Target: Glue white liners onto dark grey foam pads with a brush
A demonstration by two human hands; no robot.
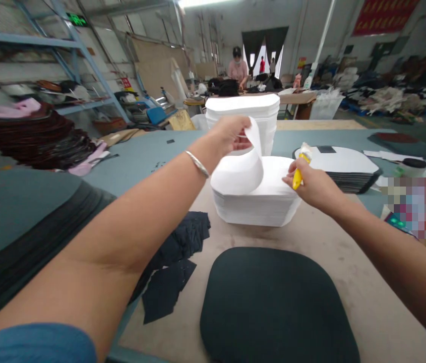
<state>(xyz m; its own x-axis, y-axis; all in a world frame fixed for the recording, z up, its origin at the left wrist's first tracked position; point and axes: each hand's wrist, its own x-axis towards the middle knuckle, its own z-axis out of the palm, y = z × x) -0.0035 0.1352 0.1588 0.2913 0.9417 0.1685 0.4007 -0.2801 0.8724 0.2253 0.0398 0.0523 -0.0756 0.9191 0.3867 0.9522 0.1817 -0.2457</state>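
My left hand (235,135) pinches the edge of a white sheet (248,169), which curls up from the near stack of white sheets (256,209). Between the fingers of my right hand (305,176) is a yellow-handled brush (299,174), its whitish bristles pointing up; this hand is at the right end of the stack. A taller white stack (243,106) stands behind. Closer to me, a dark rounded panel (277,302) lies flat on the brown board (371,297).
Dark square pieces (163,290) lie left of the panel, beside a thick dark stack (27,217). To the right sits a stack topped with white (341,160). A person (238,69) stands at a far table.
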